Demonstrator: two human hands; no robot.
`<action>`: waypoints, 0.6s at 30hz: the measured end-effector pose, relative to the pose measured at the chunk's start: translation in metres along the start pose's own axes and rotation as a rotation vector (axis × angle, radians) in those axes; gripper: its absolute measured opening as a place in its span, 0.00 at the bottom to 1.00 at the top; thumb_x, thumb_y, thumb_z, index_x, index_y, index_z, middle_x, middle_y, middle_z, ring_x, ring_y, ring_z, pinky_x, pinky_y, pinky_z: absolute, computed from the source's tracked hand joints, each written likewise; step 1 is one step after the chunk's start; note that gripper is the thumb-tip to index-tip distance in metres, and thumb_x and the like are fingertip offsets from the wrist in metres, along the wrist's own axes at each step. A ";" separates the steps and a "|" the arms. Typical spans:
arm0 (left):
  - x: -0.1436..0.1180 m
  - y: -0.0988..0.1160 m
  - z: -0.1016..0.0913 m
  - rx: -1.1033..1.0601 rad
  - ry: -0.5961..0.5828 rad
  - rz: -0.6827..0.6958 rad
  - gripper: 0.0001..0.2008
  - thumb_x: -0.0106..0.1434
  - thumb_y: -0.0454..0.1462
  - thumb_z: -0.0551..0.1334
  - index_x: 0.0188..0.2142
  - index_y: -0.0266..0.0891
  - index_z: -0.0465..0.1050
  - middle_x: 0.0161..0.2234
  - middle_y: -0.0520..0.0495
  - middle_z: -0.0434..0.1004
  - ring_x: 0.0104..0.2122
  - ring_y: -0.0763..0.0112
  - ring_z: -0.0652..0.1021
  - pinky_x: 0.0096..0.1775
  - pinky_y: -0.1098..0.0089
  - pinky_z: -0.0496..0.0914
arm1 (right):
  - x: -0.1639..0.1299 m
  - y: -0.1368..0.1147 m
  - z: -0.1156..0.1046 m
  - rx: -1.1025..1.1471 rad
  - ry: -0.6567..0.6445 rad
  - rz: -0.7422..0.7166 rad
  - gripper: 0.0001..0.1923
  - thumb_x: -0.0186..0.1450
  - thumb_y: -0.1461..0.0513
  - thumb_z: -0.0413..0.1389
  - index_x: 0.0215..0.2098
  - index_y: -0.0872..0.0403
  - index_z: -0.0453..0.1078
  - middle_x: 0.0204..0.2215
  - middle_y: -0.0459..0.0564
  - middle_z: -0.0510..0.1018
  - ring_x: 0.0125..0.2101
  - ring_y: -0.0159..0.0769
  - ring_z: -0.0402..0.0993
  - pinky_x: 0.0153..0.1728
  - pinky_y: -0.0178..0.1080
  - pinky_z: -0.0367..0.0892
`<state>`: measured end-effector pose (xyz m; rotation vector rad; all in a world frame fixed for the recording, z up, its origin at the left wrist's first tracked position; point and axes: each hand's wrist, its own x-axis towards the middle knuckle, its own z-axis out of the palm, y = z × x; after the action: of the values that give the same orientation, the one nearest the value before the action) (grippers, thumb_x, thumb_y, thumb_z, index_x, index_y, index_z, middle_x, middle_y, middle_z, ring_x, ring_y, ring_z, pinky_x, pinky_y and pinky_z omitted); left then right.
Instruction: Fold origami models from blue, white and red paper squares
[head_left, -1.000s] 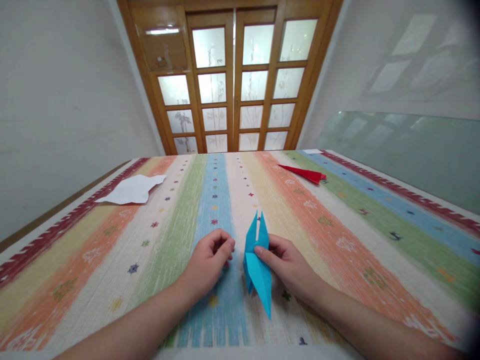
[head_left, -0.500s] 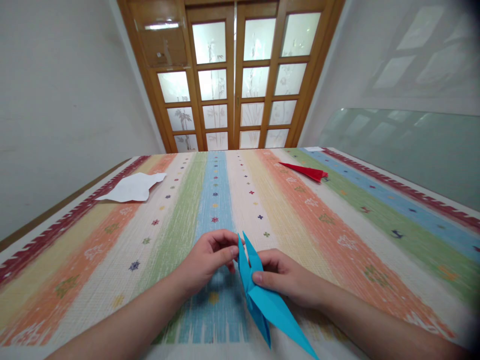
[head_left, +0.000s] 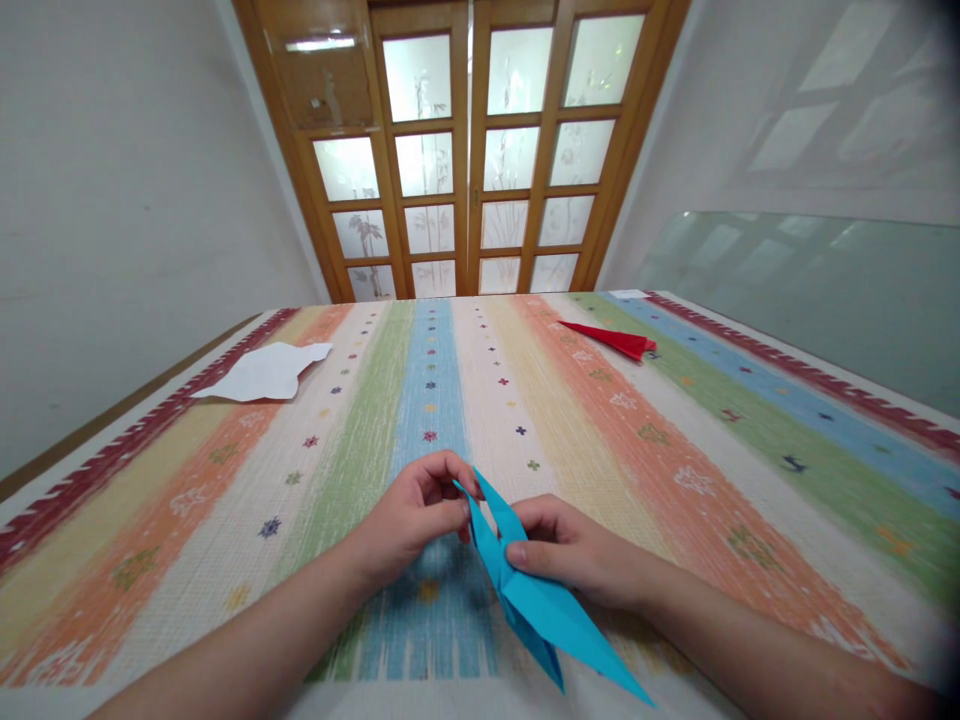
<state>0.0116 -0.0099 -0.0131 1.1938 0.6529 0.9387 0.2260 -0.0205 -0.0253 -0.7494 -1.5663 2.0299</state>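
Note:
A folded blue origami paper [head_left: 559, 615] with long pointed flaps is held just above the near edge of the table. My right hand [head_left: 574, 550] grips its middle, thumb on top and fingers underneath. At the far end, two narrow points stand apart with a gap between them. My left hand [head_left: 427, 510] pinches the left narrow point between thumb and fingers, and the tip of that point shows past them. The flaps at the near end spread toward me.
A striped tablecloth [head_left: 360, 540] covers the table. A red folded paper piece [head_left: 611, 338] lies at the far right, and a white sheet of paper [head_left: 266, 372] at the left. Beyond the table stand wooden doors with glass panes [head_left: 471, 150]; a glass panel [head_left: 810, 290] leans at right.
My left fingers have closed on the left narrow point, which now bends left. The blue paper has tilted, its far points going left and its near flaps right.

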 end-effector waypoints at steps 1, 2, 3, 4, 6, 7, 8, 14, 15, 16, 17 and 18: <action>0.000 0.001 0.000 0.013 -0.006 0.007 0.08 0.56 0.33 0.68 0.33 0.39 0.70 0.30 0.51 0.74 0.28 0.74 0.73 0.31 0.73 0.67 | 0.000 0.001 0.000 0.002 0.003 -0.001 0.22 0.61 0.46 0.65 0.30 0.56 0.70 0.22 0.41 0.65 0.22 0.26 0.57 0.23 0.30 0.54; 0.000 0.001 0.000 0.032 -0.014 0.026 0.08 0.55 0.33 0.68 0.32 0.39 0.69 0.30 0.51 0.73 0.28 0.74 0.73 0.31 0.73 0.67 | 0.000 0.002 0.000 0.002 0.004 -0.006 0.21 0.61 0.46 0.64 0.30 0.56 0.70 0.23 0.41 0.65 0.22 0.26 0.57 0.23 0.30 0.54; 0.001 0.002 0.000 0.066 -0.017 0.053 0.07 0.55 0.33 0.67 0.31 0.39 0.69 0.30 0.51 0.73 0.29 0.74 0.73 0.32 0.73 0.67 | 0.000 0.002 0.000 -0.001 0.008 -0.012 0.21 0.61 0.47 0.64 0.30 0.56 0.70 0.23 0.41 0.65 0.22 0.26 0.57 0.24 0.30 0.54; 0.001 0.003 0.001 0.120 -0.010 0.091 0.07 0.55 0.32 0.67 0.31 0.39 0.69 0.31 0.51 0.74 0.30 0.73 0.74 0.33 0.73 0.67 | 0.000 0.003 0.000 -0.008 0.017 -0.020 0.21 0.62 0.46 0.64 0.30 0.56 0.70 0.22 0.41 0.65 0.22 0.26 0.57 0.24 0.30 0.55; 0.000 0.007 0.001 0.281 0.036 0.183 0.05 0.56 0.31 0.66 0.31 0.39 0.71 0.33 0.49 0.75 0.34 0.71 0.75 0.36 0.71 0.69 | 0.000 0.002 0.001 -0.037 0.045 -0.043 0.22 0.61 0.45 0.64 0.29 0.55 0.70 0.22 0.41 0.65 0.22 0.26 0.57 0.24 0.31 0.57; 0.000 0.009 0.001 0.376 0.068 0.234 0.04 0.57 0.31 0.66 0.32 0.39 0.72 0.34 0.49 0.75 0.36 0.70 0.75 0.38 0.70 0.69 | 0.000 0.002 0.001 -0.058 0.062 -0.059 0.22 0.61 0.44 0.63 0.30 0.55 0.71 0.22 0.41 0.65 0.22 0.27 0.58 0.24 0.31 0.58; -0.001 0.011 0.001 0.469 0.099 0.285 0.03 0.58 0.31 0.65 0.32 0.39 0.73 0.35 0.48 0.76 0.37 0.69 0.76 0.39 0.69 0.70 | 0.001 0.001 0.002 -0.079 0.081 -0.078 0.23 0.61 0.44 0.63 0.30 0.55 0.71 0.23 0.42 0.65 0.23 0.27 0.58 0.24 0.31 0.58; -0.008 0.016 0.000 0.731 0.135 0.465 0.06 0.64 0.32 0.61 0.40 0.40 0.77 0.40 0.44 0.80 0.42 0.65 0.78 0.40 0.68 0.73 | 0.004 0.001 0.002 -0.172 0.186 -0.184 0.21 0.64 0.45 0.60 0.34 0.55 0.73 0.25 0.43 0.67 0.25 0.30 0.60 0.27 0.33 0.60; -0.009 0.015 0.000 0.733 0.132 0.471 0.07 0.65 0.33 0.61 0.42 0.40 0.77 0.42 0.44 0.80 0.44 0.64 0.78 0.40 0.68 0.73 | 0.004 0.002 0.002 -0.190 0.210 -0.203 0.20 0.65 0.45 0.60 0.35 0.55 0.73 0.26 0.44 0.68 0.26 0.30 0.61 0.27 0.34 0.60; -0.009 0.014 0.000 0.732 0.133 0.472 0.07 0.66 0.34 0.61 0.43 0.40 0.77 0.43 0.43 0.80 0.45 0.63 0.78 0.40 0.68 0.73 | 0.004 0.002 0.002 -0.221 0.238 -0.223 0.20 0.66 0.46 0.59 0.35 0.55 0.73 0.27 0.45 0.68 0.27 0.31 0.62 0.28 0.34 0.60; -0.010 0.013 0.000 0.730 0.140 0.471 0.07 0.66 0.35 0.62 0.43 0.41 0.77 0.44 0.43 0.80 0.45 0.63 0.78 0.39 0.68 0.74 | 0.004 0.003 0.002 -0.263 0.267 -0.241 0.19 0.67 0.47 0.58 0.34 0.55 0.72 0.28 0.45 0.69 0.27 0.32 0.63 0.29 0.35 0.61; -0.010 0.011 0.000 0.731 0.155 0.467 0.07 0.66 0.35 0.63 0.43 0.41 0.77 0.44 0.43 0.81 0.44 0.63 0.79 0.39 0.68 0.74 | 0.003 0.003 0.002 -0.317 0.294 -0.259 0.18 0.67 0.48 0.58 0.34 0.55 0.72 0.28 0.46 0.69 0.28 0.33 0.63 0.29 0.35 0.61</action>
<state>0.0037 -0.0177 -0.0027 1.9946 0.9022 1.2363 0.2222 -0.0206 -0.0283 -0.8640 -1.7246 1.4348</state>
